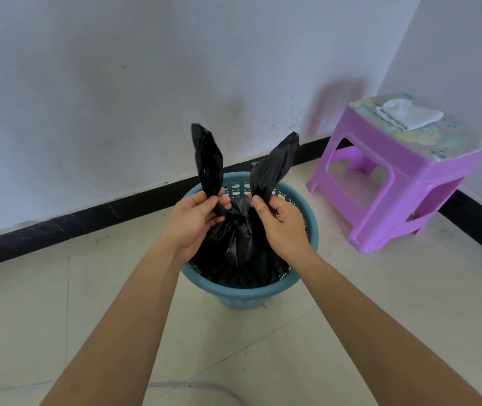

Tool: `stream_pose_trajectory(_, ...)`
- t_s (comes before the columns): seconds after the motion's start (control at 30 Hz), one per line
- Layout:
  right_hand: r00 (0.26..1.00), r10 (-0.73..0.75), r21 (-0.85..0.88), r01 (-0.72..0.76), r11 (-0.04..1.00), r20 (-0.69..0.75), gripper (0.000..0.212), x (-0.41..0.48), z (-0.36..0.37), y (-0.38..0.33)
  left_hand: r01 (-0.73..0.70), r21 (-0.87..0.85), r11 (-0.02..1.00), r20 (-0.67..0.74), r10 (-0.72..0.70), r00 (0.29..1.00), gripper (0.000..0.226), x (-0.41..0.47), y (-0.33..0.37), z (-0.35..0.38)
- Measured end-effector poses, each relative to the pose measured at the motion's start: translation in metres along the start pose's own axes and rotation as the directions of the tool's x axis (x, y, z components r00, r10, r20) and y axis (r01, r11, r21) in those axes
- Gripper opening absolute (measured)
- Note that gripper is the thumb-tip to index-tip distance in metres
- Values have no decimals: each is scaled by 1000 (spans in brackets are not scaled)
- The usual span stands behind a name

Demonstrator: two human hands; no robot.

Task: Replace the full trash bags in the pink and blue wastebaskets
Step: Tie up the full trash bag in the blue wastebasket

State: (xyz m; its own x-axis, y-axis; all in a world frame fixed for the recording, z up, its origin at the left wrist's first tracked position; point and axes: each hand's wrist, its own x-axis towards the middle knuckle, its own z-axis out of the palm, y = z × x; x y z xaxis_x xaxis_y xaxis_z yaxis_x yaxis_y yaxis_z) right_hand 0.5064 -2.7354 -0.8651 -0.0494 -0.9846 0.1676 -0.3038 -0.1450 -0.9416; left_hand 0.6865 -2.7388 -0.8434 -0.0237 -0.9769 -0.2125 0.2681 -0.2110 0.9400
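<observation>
On my feed both hands sit over the blue wastebasket (235, 292), which stands on the tiled floor (351, 303) directly beneath them. The left hand (194, 219) pinches one twisted ear of the black trash bag (235, 253) between thumb and curled fingers, and that left ear (209, 159) sticks upright above its knuckles. The right hand (285, 227) grips the other the same way; the right ear (274, 168) rises from its fingers and leans off to the right. Between the two hands the ears meet in a bunched twist, and I cannot tell whether it is a finished knot. The bag's bulging body lies below both palms, inside the basket. Well to the right of the right hand stands a purple stool (394, 183) with a white cloth (409, 114) on its seat. Beyond the fingertips a black baseboard (87, 218) runs under a white wall (116, 83).
</observation>
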Motion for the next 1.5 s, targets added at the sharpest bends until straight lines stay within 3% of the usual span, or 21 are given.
stream_pose_trajectory(0.1, 999, 11, 106, -16, 994, 51, 7, 2, -1, -3, -10, -21, 1000, 16, 10, 1000, 20, 1, -2, -4)
stream_pose_trajectory(0.23, 996, 25, 195, -42, 980, 88, 9, 1, -2, -5, 30, -69, 997, -98, -37, 994, 27, 4, -3, -1)
stream_pose_trajectory(0.33, 987, -52, 59, 43, 997, 151, 15, 2, -8, -3, 27, -46, 999, -117, -33, 993, 15, 7, -3, -2)
stream_pose_trajectory(0.43, 946, -134, -155, 186, 970, 297, 17, 11, -22, -5, 61, -82, 995, -91, -69, 994, 18, 8, 0, -4)
stream_pose_trajectory(0.53, 867, -189, -341, 370, 864, 461, 20, 22, -29, -12, 72, -37, 997, 19, -71, 997, 17, 5, 1, -4)
stream_pose_trajectory(0.7, 782, -86, -545, 505, 669, 618, 30, 30, -27, -22, 77, 71, 995, 288, -94, 953, 32, 0, 5, -8)
stream_pose_trajectory(0.77, 777, -99, -580, 541, 609, 621, 30, 29, -22, -24, 111, 86, 990, 244, -129, 961, 36, -1, 2, -4)
stream_pose_trajectory(0.83, 773, -145, -556, 559, 615, 617, 27, 26, -20, -25, 102, 44, 994, 139, -107, 985, 21, -1, -3, 3)
stream_pose_trajectory(0.9, 796, -158, -468, 490, 735, 584, 18, 26, -23, -22, 55, -43, 998, 41, -53, 998, 9, 2, -5, 6)
stream_pose_trajectory(0.97, 857, -97, -307, 285, 908, 507, 14, 26, -31, -15, 25, -118, 993, 8, -24, 1000, 15, 5, -6, 3)
stream_pose_trajectory(1.03, 891, -27, -119, 91, 989, 452, 17, 25, -35, -9, 11, -141, 990, 20, -9, 1000, 12, 5, -7, -1)
stream_pose_trajectory(1.13, 919, -25, -19, 36, 999, 394, 12, 21, -31, -6, 8, -130, 992, 76, 2, 997, 11, 6, -9, -3)
stream_pose_trajectory(1.23, 917, 33, 77, -69, 995, 398, 16, 18, -27, -8, -18, -89, 996, 228, 38, 973, 18, 3, -7, -9)
stream_pose_trajectory(1.37, 898, 109, 80, -158, 984, 427, 11, 21, -25, -8, -53, 15, 998, 369, 44, 928, 35, -2, 1, -16)
stream_pose_trajectory(1.5, 852, 176, -5, -199, 980, 494, 11, 20, -22, -12, -57, 79, 995, 327, 28, 945, 11, -3, 2, -13)
